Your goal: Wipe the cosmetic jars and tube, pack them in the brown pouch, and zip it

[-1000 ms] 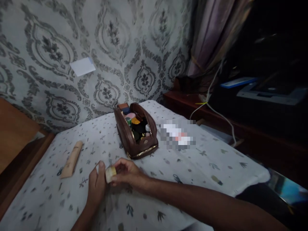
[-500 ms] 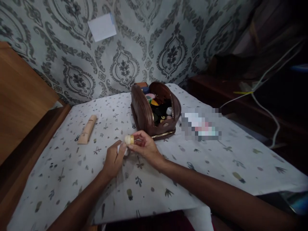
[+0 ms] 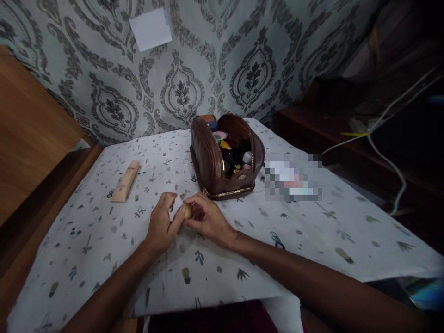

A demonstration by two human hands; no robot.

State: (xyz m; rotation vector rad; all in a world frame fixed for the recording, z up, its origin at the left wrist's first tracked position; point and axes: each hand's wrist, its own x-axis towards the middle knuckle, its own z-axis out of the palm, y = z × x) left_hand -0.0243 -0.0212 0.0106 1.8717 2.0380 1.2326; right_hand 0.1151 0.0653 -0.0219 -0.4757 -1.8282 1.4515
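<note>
My left hand (image 3: 162, 223) is closed on a crumpled white wipe or tissue (image 3: 176, 206), pressing it against a small gold-coloured container (image 3: 188, 212). On the other side, my right hand (image 3: 212, 221) pinches that container between thumb and fingers. Fingers cover most of it, so its full shape is hidden. Just beyond my right hand stands an unzipped brown cosmetic bag (image 3: 208, 164), with several small items inside. To the left a beige squeeze tube (image 3: 125, 181) lies on the patterned white tablecloth (image 3: 104, 240).
A pixelated item (image 3: 294, 178) lies to the right of the bag. A wooden panel (image 3: 34, 134) borders the table's left side. White cables (image 3: 388, 162) hang at the right, and a white paper (image 3: 151, 28) is on the patterned wall covering.
The gold container has turned and dropped slightly between my hands, and its pale part is now hidden. My left fingers have come up around the white wipe. The view has shifted a little.
</note>
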